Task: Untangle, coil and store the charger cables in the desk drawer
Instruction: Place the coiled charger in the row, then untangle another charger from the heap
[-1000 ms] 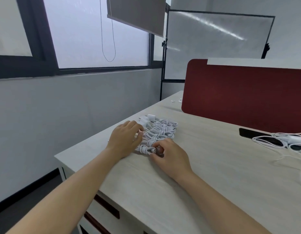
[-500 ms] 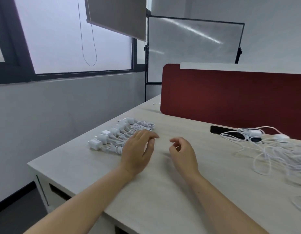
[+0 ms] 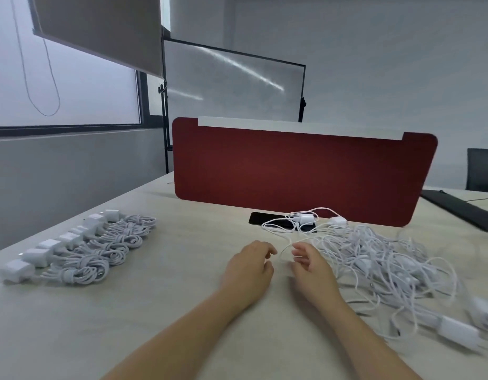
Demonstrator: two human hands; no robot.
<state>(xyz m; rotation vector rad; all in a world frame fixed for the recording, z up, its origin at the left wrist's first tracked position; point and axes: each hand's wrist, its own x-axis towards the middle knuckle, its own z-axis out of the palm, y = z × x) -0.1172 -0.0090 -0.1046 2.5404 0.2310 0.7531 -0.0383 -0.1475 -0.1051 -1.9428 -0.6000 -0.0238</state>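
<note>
1. Nearest, at the right edge, a white plastic charger plug [image 3: 456, 331] lies on the pale wood-grain desk [image 3: 168, 325]. It is blurred, and its lead runs back into the heap behind it.
2. The left hand [image 3: 248, 266] is low over the desk at mid-frame, fingers loosely curled, nothing in it. Whether it rests on the desktop is unclear.
3. The right hand [image 3: 312, 266] is just beside the left, with a narrow gap between them. Its fingers half curl toward a thin white loose strand [image 3: 285, 249] that loops up in that gap. Blur hides whether the fingertips pinch it or only lie next to it, so I cannot tell.
4. A tangled heap of white charger cables [image 3: 379, 267] starts just right of the right hand and spreads to the far right, with several plugs buried in it. None of it is sorted.
5. A row of coiled white cable bundles [image 3: 94, 250] sits at the left, well apart from the hands, each bundle wrapped with its plug on the left side. They look finished and ready to store. The drawer is not in view.
6. Step in hand, as I judge it: picking the next cable out of the heap. That calls for a firm pinch on the strand and a slow draw. The other hand should pin the heap so it does not drag along.
7. Farther back, a flat black phone [image 3: 264, 218] lies under outlying loops. Behind it stands a dark red felt partition panel [image 3: 292, 171], and beyond that a framed whiteboard [image 3: 231, 86].
</note>
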